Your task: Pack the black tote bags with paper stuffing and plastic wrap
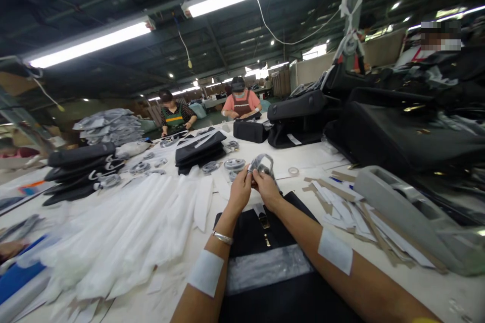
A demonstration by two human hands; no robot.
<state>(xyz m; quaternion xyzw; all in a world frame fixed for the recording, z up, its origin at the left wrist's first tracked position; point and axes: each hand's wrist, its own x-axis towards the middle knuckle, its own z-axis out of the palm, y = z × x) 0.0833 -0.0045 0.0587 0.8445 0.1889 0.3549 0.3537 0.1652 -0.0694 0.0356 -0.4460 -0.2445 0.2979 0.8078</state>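
Both hands meet over the far end of a black bag (242, 237) that lies flat in front of me. Fingers of my left hand (240, 191) are closed on the near side of a coiled strap in clear plastic wrap (268, 157). From the other side my right hand (267, 187) pinches the same strap; its loop stands up above the fingertips. The exact grip is partly hidden behind the knuckles. On the bag are a gold clasp (263, 221) and a band of plastic film (267, 268).
White foam sheets (129, 227) spread across the left. More wrapped coils (234, 163) and stacked black bags (199, 151) lie beyond. At right are cardboard strips (379, 232), a grey plastic holder (409, 212) and a tape roll (293, 171). Two people (242, 103) work across the table.
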